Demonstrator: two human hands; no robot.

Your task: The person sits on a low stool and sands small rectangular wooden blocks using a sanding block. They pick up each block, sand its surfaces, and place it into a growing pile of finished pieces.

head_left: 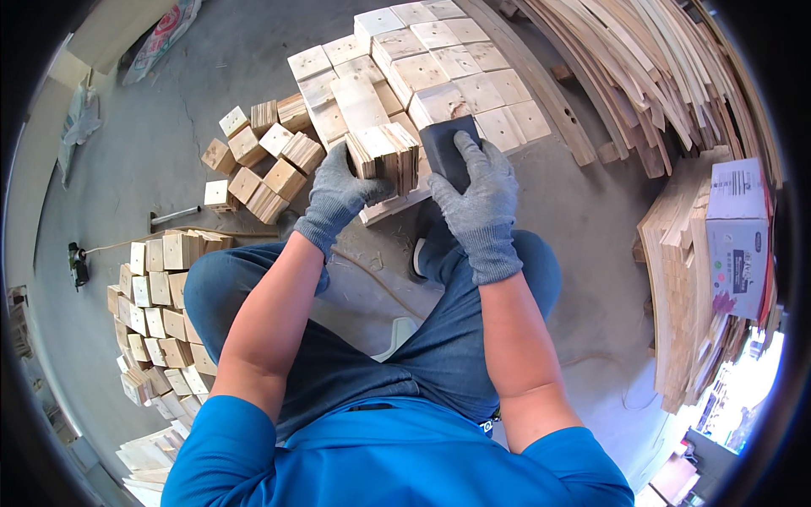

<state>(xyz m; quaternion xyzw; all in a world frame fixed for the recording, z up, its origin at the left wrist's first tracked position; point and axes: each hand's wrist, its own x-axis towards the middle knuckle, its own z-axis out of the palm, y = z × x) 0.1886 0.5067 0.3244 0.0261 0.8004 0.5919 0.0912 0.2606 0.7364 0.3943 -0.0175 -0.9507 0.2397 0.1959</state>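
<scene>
My left hand, in a grey knit glove, is closed around a layered wooden block with its edges showing. In my gloved right hand is a black rectangular pad, flat and dark, gripped by its right side. The pad stands just right of the block, and whether they touch is hard to tell. Beneath and beyond both hands lies a large neat stack of pale wooden blocks, many with a small hole in the top face. A flat wooden board piece rests on the stack's left part.
Loose wooden blocks lie left of the stack. A second pile of blocks stands beside my left knee. A hammer-like tool, a cable and a small power tool are on the floor. Long planks and a cardboard box stand right.
</scene>
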